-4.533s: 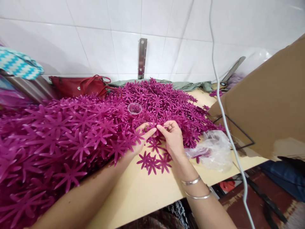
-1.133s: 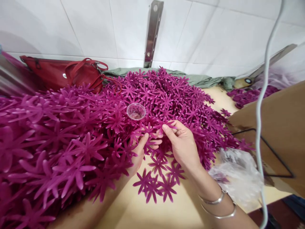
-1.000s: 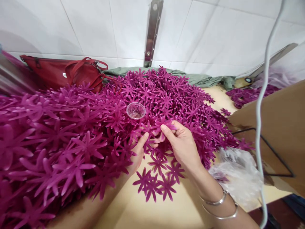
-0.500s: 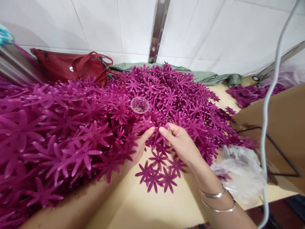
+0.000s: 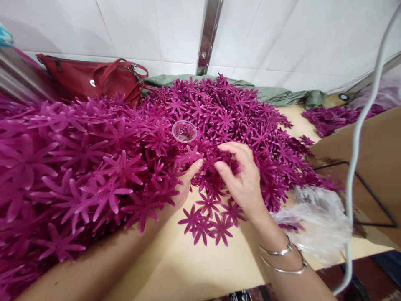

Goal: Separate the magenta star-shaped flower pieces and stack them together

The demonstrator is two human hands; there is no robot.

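A large heap of purple star-shaped artificial flower pieces (image 5: 125, 167) surrounds my hands. My left hand (image 5: 188, 182) is at the front edge of the heap, thumb up, closed on a purple flower piece (image 5: 191, 155); its other fingers are mostly hidden under petals. To its right, my right hand (image 5: 242, 177) is open, thumb and fingers apart, beside petals with nothing visibly gripped. Two silver bangles (image 5: 283, 251) are on that wrist. Below the hands, several loose flower pieces (image 5: 203, 228) lie flat on the table (image 5: 188, 271). A small clear plastic cup (image 5: 184, 131) rests on the heap just beyond my hands.
A red handbag (image 5: 78, 77) lies at the back left by the tiled wall. Grey-green cloth (image 5: 275, 97) runs behind the heap. At right are a crumpled clear plastic bag (image 5: 316, 225), a cardboard box (image 5: 376, 167) and a hanging white cable (image 5: 355, 159).
My right hand has come away from the left, its pinch opening into spread fingers. My left hand stays in nearly the same place. The camera view has shifted slightly.
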